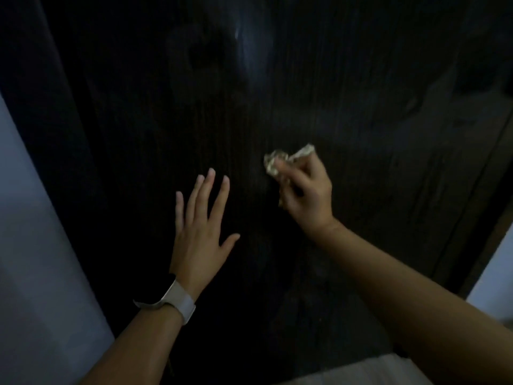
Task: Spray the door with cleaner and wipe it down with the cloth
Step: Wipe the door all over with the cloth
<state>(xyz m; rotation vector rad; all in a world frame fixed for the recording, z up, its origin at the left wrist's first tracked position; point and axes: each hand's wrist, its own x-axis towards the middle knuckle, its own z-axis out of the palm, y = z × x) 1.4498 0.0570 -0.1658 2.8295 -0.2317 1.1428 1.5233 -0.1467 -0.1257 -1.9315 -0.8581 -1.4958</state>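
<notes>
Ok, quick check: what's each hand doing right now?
Left hand: open, fingers straight and spread against the door, holding nothing.
Right hand: closed, gripping the crumpled cloth at the door.

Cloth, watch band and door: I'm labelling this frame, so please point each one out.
cloth [273, 162]: head view, on the crumpled wad above the right hand's fingers.
watch band [180, 300]: head view, on the pale strap across the left wrist.
door [319, 79]: head view, on bare dark wood.
</notes>
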